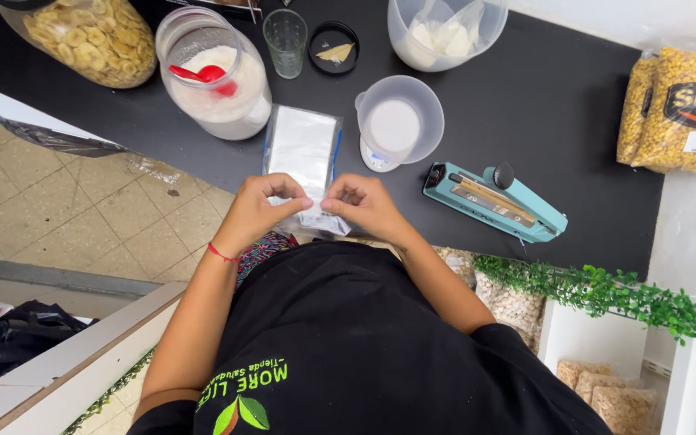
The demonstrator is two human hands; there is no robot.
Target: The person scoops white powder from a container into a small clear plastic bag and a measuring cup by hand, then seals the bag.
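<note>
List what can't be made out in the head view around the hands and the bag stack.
- Near end of the stack of clear bags: covered by the left hand and right hand; what the fingers pinch is unclear.
- Scale: mostly under the plastic cup; display too small.
- Jar of banana chips: top cut by the frame edge.
- Bag in the large pitcher: contents unclear through plastic.

Black short-sleeved shirt (380,338), green lettering and leaf emblem on chest; thin red wrist string (221,253).
</note>
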